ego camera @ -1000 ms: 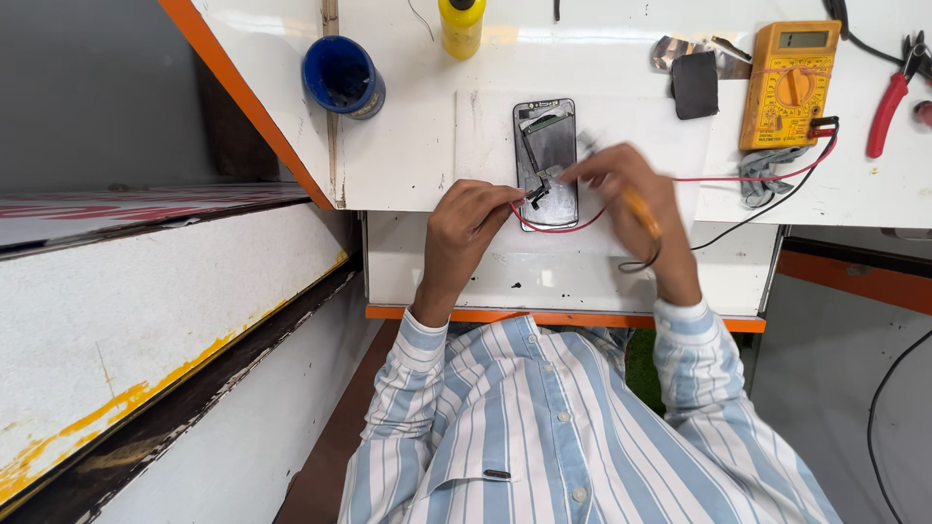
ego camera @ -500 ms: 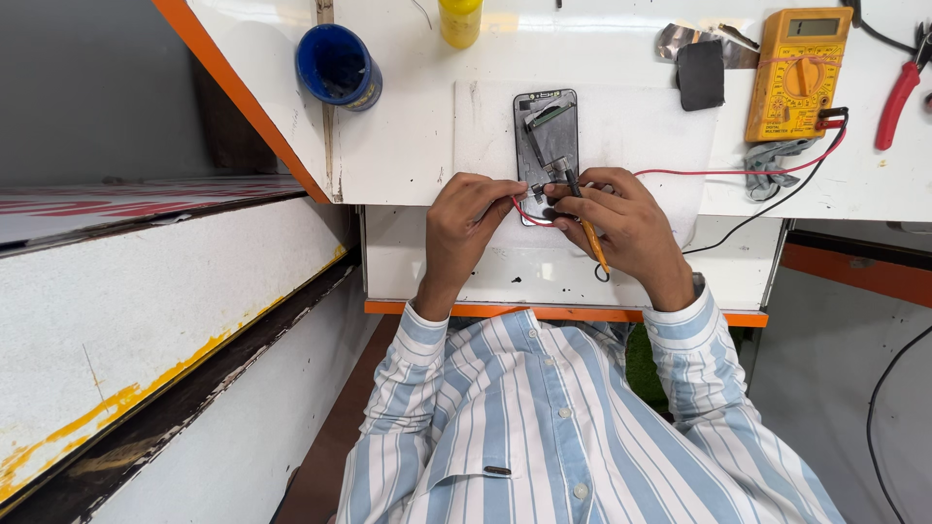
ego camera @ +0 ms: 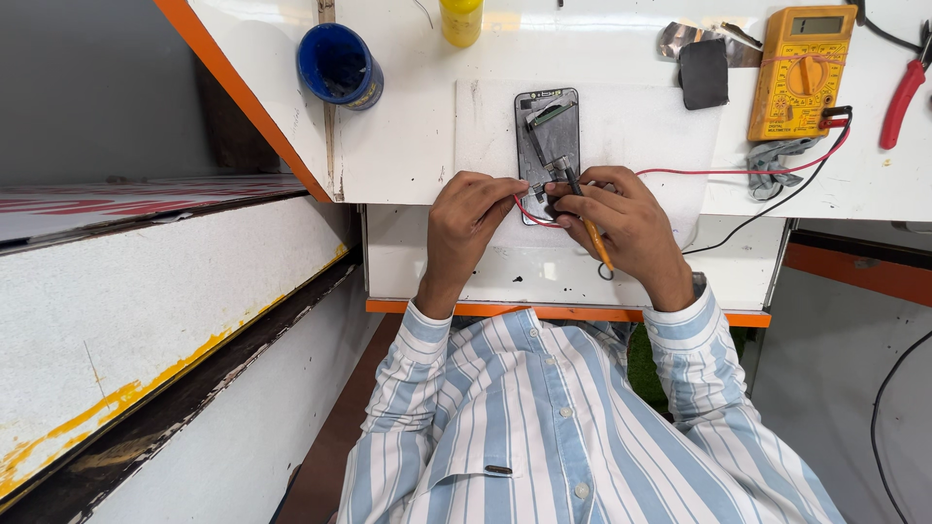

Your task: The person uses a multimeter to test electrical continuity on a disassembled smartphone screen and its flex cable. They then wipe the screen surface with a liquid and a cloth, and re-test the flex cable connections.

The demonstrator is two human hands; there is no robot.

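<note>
Both grips pinched on probes over opened phone point(ego camera: 547, 146), white orange-edged workbench point(ego camera: 408, 146), grey wall beside.

A repair workshop: yellow multimeter point(ego camera: 800, 70), red pliers point(ego camera: 902, 93) (handles only) and opened phone point(ego camera: 549, 146).

On my feed, a blue cup point(ego camera: 339, 64) stands near the left edge of the white workbench point(ego camera: 408, 146), with the lower part of a yellow bottle point(ego camera: 461, 19) just right of it at the top. Further right I see a small black square pad point(ego camera: 703, 74) lying beside a crumpled bit of silvery foil point(ego camera: 680, 37), and red-handled pliers point(ego camera: 903, 92) at the far right. A grey rag point(ego camera: 777, 160) lies bunched on the bench, and an orange strip point(ego camera: 233, 97) edges the bench's left side.
</note>
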